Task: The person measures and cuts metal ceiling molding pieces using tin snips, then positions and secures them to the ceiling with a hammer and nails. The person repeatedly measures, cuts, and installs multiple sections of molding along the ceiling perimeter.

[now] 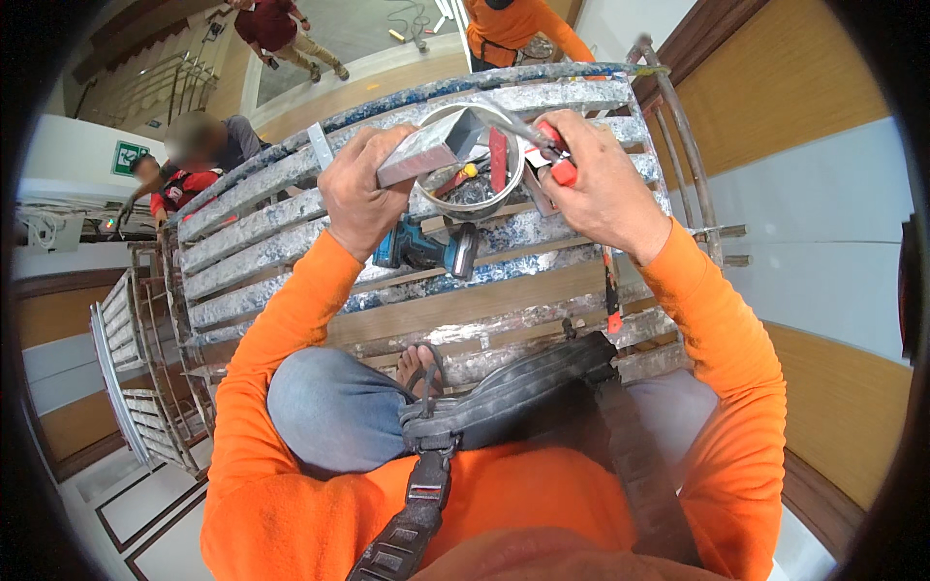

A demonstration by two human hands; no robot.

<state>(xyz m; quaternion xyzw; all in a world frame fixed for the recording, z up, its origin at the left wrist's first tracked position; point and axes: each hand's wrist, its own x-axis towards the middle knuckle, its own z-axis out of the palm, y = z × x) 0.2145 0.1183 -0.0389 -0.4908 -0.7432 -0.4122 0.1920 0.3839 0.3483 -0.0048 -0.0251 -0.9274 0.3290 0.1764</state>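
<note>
My left hand (358, 189) grips a short length of grey metal box channel (426, 150), held tilted over a round grey bucket (504, 198). My right hand (601, 179) holds red-handled snips (554, 155) against the channel's open end. Tools with red and yellow handles lie inside the bucket. A teal cordless drill (426, 250) rests on the paint-spattered scaffold planks (262, 242) just below my left wrist. I sit on the planks in orange sleeves and a grey safety harness (513, 392), one sandalled foot (421, 366) forward.
The platform is high above a tiled floor. A person in orange (513, 29) stands at its far end, another in red (179, 184) is at the left below, a third walks far below. Scaffold rails (683, 126) run along the right beside a wood-panelled wall.
</note>
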